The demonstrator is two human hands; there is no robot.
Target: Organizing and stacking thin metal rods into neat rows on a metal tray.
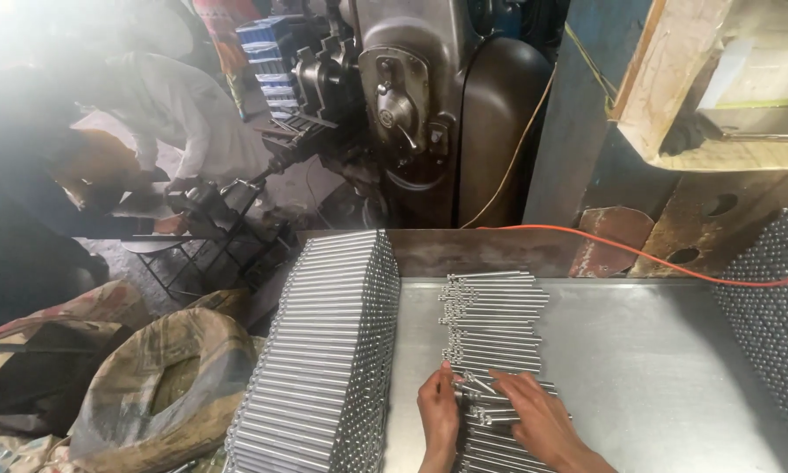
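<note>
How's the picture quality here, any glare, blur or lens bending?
Head view: strong glare washes out the top left, hazing the person in white. The rods under the left hand and right hand are evenly lit and fairly sharp. The metal table shows soft sheen. The wide lens bows the rod stack at the edges.

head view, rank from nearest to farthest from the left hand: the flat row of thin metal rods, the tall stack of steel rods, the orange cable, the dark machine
1. Flat row of thin metal rods, under the left hand.
2. Tall stack of steel rods, just to its left.
3. Orange cable, beyond the table's far edge, to the right.
4. Dark machine, farthest back.
</note>
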